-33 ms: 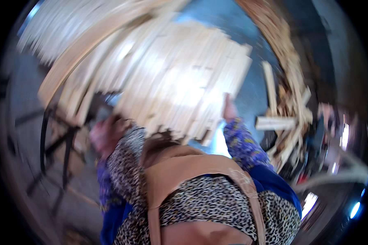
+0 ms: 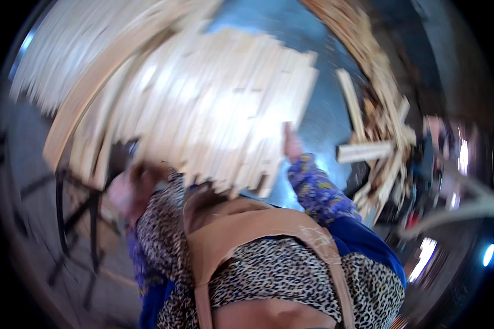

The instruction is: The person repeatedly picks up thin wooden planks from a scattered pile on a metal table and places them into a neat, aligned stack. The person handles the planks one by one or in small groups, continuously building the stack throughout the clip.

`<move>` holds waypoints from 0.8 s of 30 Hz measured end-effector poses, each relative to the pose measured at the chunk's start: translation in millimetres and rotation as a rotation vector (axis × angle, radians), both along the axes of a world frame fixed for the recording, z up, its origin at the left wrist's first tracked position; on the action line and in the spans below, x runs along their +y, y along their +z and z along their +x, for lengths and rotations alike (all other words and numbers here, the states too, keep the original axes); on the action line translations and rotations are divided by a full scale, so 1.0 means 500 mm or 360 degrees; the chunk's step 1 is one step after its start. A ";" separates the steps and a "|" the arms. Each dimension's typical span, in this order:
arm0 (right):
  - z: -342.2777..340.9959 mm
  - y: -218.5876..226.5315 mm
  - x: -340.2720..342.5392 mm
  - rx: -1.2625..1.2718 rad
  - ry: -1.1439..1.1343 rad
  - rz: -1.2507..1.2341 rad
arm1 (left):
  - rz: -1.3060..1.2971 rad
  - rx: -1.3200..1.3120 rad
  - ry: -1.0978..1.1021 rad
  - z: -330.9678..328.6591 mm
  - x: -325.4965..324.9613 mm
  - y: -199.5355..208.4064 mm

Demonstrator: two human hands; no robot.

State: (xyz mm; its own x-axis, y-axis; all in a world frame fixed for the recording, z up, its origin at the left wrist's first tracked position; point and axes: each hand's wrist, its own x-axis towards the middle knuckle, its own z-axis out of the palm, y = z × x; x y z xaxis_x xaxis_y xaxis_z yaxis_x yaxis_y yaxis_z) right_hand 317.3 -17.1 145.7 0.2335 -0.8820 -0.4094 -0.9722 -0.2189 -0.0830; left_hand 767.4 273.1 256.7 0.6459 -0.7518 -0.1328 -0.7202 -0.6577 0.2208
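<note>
Many pale wooden strips (image 2: 214,104) lie side by side in a broad layer on a blue-grey tabletop (image 2: 326,109). Along the layer's right edge, my right hand (image 2: 292,143) rests against or close beside the outermost strip, fingers stretched out and nothing visible in it. Near the layer's lower left corner is my left hand (image 2: 130,193), bent at the wrist and smeared by motion. Its fingers are partly hidden, and whether they grip anything cannot be made out.
A long, thicker board (image 2: 88,90) crosses the strips at the left, above a black metal stand (image 2: 77,214). More strips (image 2: 55,60) lie at the far left. Rough offcuts (image 2: 387,109) are heaped along the right, with short pieces (image 2: 365,152) jutting out. My tan apron (image 2: 241,225) touches the near side.
The whole scene has shifted a little leftward in the picture, with both hands. My right hand keeps its place along the strips' right edge.
</note>
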 end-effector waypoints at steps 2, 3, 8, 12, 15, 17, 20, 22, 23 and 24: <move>0.083 -0.001 0.047 -0.0168 0.0115 0.0009 | -0.0641 -0.0158 -0.0250 0.060 -0.059 0.077; 0.122 0.005 0.065 -0.0341 -0.0043 0.0028 | -0.0797 -0.0105 -0.0449 0.066 -0.119 0.095; 0.209 0.139 -0.003 -0.0939 -0.0671 0.0754 | -0.0015 0.0333 -0.1073 -0.148 -0.330 0.075; -0.062 0.178 -0.054 -0.1221 -0.0844 0.0104 | -0.0229 0.0377 -0.1852 -0.435 -0.395 0.067; -0.383 0.163 -0.113 -0.1481 -0.1637 -0.0861 | -0.0655 0.0126 -0.1795 -0.476 -0.397 0.005; -0.578 0.161 -0.160 -0.1276 -0.1996 -0.1285 | -0.0482 0.0008 -0.1823 -0.484 -0.418 -0.022; -0.722 0.146 -0.177 -0.1818 -0.2306 -0.0704 | -0.0181 -0.0128 -0.1757 -0.552 -0.418 0.039; -0.735 0.137 -0.211 -0.2046 -0.2232 -0.0552 | 0.0092 -0.0091 -0.1619 -0.652 -0.484 0.129; -0.691 0.115 -0.196 -0.2075 -0.2084 -0.0679 | 0.0278 0.0012 -0.1531 -0.707 -0.504 0.163; -0.680 0.107 -0.208 -0.2074 -0.2144 -0.0484 | 0.0416 0.0089 -0.1426 -0.751 -0.519 0.202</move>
